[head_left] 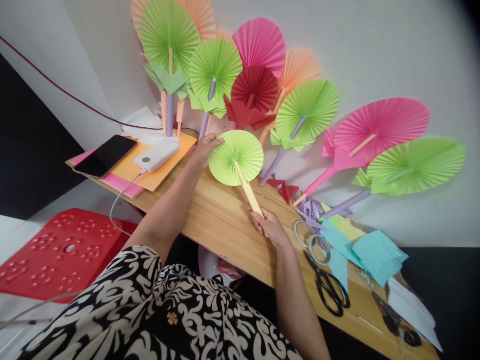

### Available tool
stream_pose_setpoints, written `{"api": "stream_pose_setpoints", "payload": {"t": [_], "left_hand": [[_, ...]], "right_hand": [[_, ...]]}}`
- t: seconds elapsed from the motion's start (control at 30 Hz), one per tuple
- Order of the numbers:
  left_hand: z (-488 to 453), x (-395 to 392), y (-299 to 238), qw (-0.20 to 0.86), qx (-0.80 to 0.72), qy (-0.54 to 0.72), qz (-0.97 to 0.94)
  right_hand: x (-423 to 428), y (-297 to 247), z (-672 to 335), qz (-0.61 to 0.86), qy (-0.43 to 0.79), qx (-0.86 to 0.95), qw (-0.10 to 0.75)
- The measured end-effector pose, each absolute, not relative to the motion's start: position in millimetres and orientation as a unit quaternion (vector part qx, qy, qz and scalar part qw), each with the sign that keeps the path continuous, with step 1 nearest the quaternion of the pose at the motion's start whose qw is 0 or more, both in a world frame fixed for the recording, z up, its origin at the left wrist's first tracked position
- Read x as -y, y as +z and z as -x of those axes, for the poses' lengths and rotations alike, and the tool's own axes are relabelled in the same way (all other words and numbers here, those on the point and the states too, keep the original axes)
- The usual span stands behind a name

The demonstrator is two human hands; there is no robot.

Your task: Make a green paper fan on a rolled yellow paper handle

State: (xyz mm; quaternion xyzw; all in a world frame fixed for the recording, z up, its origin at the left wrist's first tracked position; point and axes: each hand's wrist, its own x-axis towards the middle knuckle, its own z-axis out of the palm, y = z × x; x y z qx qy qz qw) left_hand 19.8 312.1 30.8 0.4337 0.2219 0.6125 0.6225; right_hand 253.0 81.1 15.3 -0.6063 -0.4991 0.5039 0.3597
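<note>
In the head view, a green fan (234,155) is at the centre of the frame, over the tabletop (221,225). The left hand (208,147) pinches its rim at the upper left; the right hand (269,226) is closed round the lower end of its yellow handle (250,195). Other fans (216,65) line the wall (375,50) along the top. A phone (106,156) lies at left, scissors (320,276) at lower right, a red stool (60,255) at lower left.
</note>
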Motion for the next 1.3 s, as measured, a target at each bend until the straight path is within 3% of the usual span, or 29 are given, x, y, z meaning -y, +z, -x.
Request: {"api": "stream_pose_setpoints", "payload": {"t": [0.2,0.4,0.57,0.7,1.3], "left_hand": [[-20,-309,38,0.658,-0.193,0.598,-0.414],[-54,-287,44,0.748,-0.104,0.593,-0.279],[-100,-247,29,0.834,-0.141,0.426,-0.322],[-112,-221,28,0.855,-0.127,0.386,-0.322],[-120,-200,47,0.822,-0.206,0.488,-0.211]], "right_hand": [[-81,14,-256,0.578,0.544,0.471,0.385],[-78,11,-253,0.532,0.564,0.441,0.452],[-81,8,-249,0.522,0.549,0.426,0.495],[-85,4,-244,0.534,0.525,0.415,0.517],[-89,-4,-234,0.583,0.470,0.435,0.500]]}}
